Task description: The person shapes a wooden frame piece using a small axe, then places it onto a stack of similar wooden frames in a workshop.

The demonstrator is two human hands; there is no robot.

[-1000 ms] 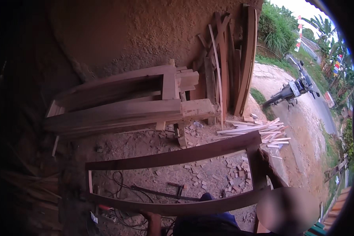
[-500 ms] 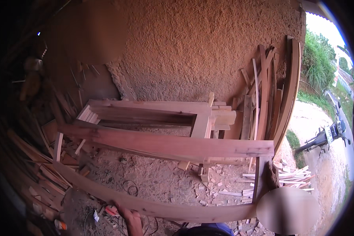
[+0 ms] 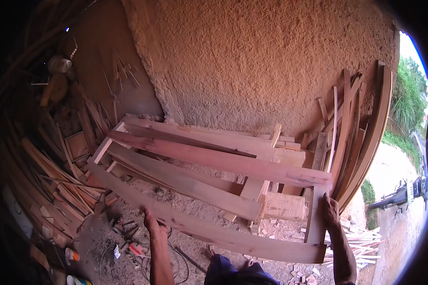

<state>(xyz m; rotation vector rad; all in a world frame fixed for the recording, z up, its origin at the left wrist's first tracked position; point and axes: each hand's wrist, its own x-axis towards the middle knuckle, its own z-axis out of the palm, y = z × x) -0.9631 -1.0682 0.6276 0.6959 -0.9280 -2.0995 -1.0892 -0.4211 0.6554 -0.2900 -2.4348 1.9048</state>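
Note:
A rectangular wooden frame [image 3: 223, 161] is held up between my two hands, its long rails running left to right. My left hand [image 3: 153, 219] grips the near rail from below, fingers curled at its lower edge. My right hand [image 3: 330, 209] is closed round the short piece at the frame's right end. Just beyond it lie more pale wooden frames [image 3: 185, 183], stacked on wooden supports [image 3: 285, 206] and largely overlapped by the held one.
Long boards [image 3: 371, 142] lean on the rough wall [image 3: 261, 57]. Offcut piles lie at the left [image 3: 66, 190] and right [image 3: 361, 242]. Cables [image 3: 173, 256] and tools [image 3: 135, 249] are on the dusty floor [image 3: 100, 237]. A motorbike [image 3: 402, 194] stands outside at the right.
The held frame has been raised toward the stacked frames and now overlaps them. The view has swung leftward, showing more of the wall and the left pile. Both hands remain on the frame.

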